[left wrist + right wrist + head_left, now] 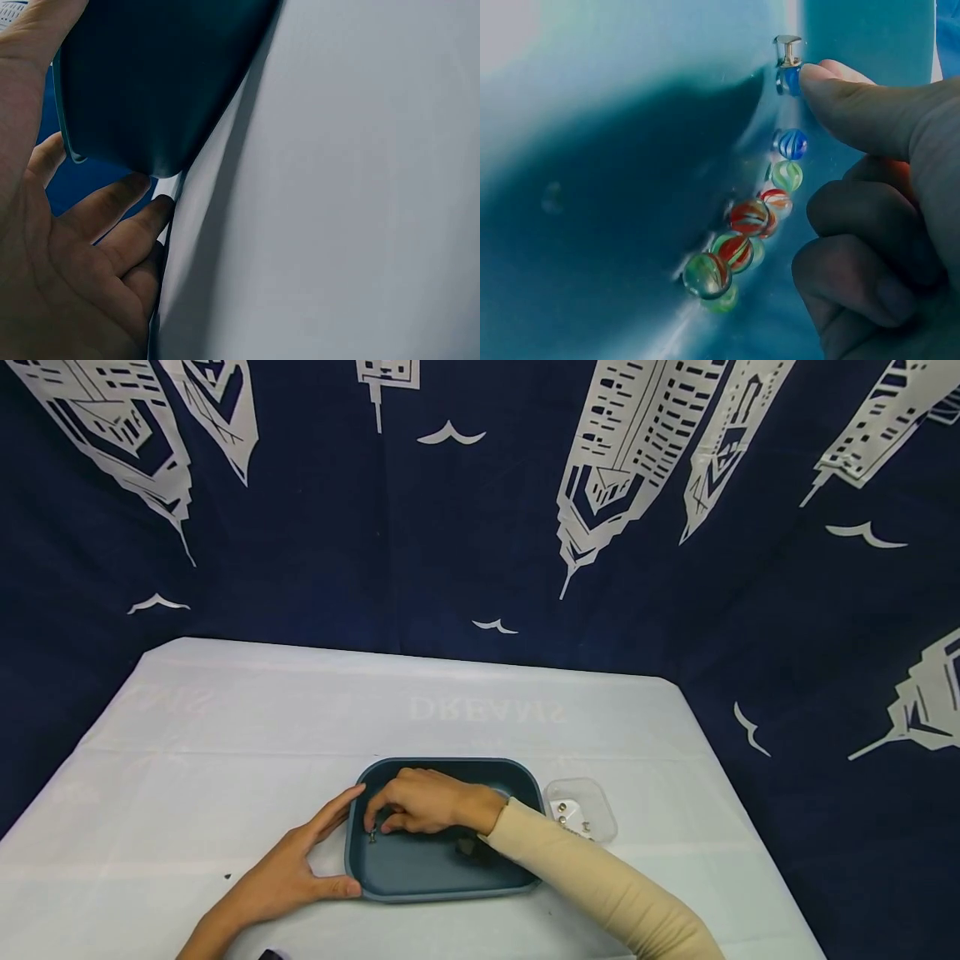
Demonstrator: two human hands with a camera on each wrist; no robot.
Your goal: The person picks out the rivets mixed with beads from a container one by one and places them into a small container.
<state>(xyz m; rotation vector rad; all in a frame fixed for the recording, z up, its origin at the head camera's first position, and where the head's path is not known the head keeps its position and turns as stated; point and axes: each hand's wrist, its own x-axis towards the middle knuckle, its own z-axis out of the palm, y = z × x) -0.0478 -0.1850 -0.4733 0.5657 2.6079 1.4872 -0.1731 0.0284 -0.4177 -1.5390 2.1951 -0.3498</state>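
Observation:
A dark teal tray [420, 878] lies on the white table. My left hand [285, 870] spans its left end, thumb at the near corner and fingers fairly straight along the far side. My right hand [423, 802] reaches inside, fingertips low at the left wall. There a small gold spool-shaped metal piece [788, 51] stands just beyond the thumb [840, 101]. The thumb tip partly covers a blue glass marble [790, 81]; whether it pinches anything is unclear. A swirled blue marble [792, 144] and several green and red marbles [733, 251] form a row along the tray's edge.
Right of the tray stands a clear plastic box [596, 806] with several small gold pieces [562, 807] in it. A dark speck [228, 877] lies left of my left hand. A dark object [270, 954] shows at the bottom edge. Dark blue printed cloth [435, 543] hangs behind.

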